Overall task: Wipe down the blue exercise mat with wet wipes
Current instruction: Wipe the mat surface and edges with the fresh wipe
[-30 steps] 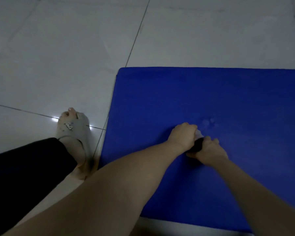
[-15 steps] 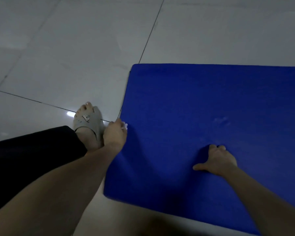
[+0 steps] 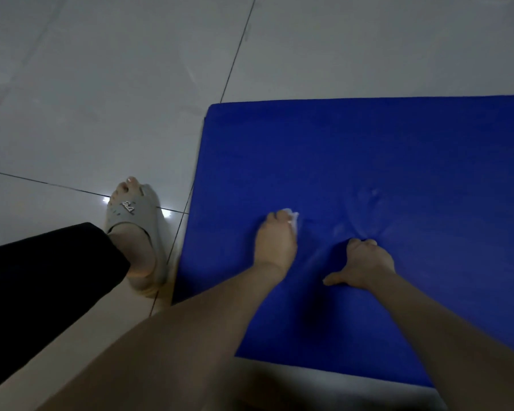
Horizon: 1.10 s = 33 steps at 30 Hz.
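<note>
Both arms reached forward, forearms bare. The left hand (image 3: 276,243) was knuckles-up, fingers curled round a wet wipe (image 3: 293,218). The right hand (image 3: 365,262) had fingers curled under, thumb splayed left.

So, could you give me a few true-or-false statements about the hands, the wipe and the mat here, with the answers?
1. The left hand holds a white wipe against the blue mat. True.
2. The right hand is lifted clear of the mat. False: it presses on the mat, which creases around it.
3. The grey slipper stands on the mat. False: it stands on the tiled floor, beside the mat's left edge.
4. The mat is spread out on the tiled floor. True.
</note>
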Motion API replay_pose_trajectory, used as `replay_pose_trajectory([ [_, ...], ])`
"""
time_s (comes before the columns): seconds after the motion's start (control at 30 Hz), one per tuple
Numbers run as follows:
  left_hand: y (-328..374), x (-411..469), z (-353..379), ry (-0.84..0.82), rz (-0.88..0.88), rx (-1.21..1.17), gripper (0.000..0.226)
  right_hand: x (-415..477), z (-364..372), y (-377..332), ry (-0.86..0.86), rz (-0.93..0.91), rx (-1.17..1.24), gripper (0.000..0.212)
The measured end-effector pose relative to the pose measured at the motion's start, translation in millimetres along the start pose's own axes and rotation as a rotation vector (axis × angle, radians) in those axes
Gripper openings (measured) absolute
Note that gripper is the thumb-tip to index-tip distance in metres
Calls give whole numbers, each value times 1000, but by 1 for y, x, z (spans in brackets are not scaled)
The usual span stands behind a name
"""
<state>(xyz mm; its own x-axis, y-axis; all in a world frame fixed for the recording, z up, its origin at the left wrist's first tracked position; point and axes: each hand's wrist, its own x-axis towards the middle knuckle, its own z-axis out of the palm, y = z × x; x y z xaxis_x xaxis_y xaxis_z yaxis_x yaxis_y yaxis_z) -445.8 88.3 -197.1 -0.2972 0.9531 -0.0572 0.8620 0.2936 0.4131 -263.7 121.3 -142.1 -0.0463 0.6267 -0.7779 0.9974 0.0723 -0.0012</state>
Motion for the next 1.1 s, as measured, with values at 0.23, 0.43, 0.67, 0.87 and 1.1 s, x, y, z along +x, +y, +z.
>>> replay_pose_trajectory([
  [0.23, 45, -18, 18, -280, 387, 91, 33, 3, 4, 1, 28, -13, 39, 100],
  [0.43, -40, -7, -20, -223, 376, 224, 4, 4, 1, 2, 0, -34, -10, 112],
  [0.67, -161, -14, -71, -47, -305, 273, 14, 5, 2, 4, -12, -20, 13, 115],
  [0.87, -131, -15, -83, -32, -643, 117, 19, 6, 2, 4, -14, -19, 11, 113],
  [1.1, -19, -24, -31, -151, -285, 22, 23, 6, 3, 4, -4, -16, 4, 106],
])
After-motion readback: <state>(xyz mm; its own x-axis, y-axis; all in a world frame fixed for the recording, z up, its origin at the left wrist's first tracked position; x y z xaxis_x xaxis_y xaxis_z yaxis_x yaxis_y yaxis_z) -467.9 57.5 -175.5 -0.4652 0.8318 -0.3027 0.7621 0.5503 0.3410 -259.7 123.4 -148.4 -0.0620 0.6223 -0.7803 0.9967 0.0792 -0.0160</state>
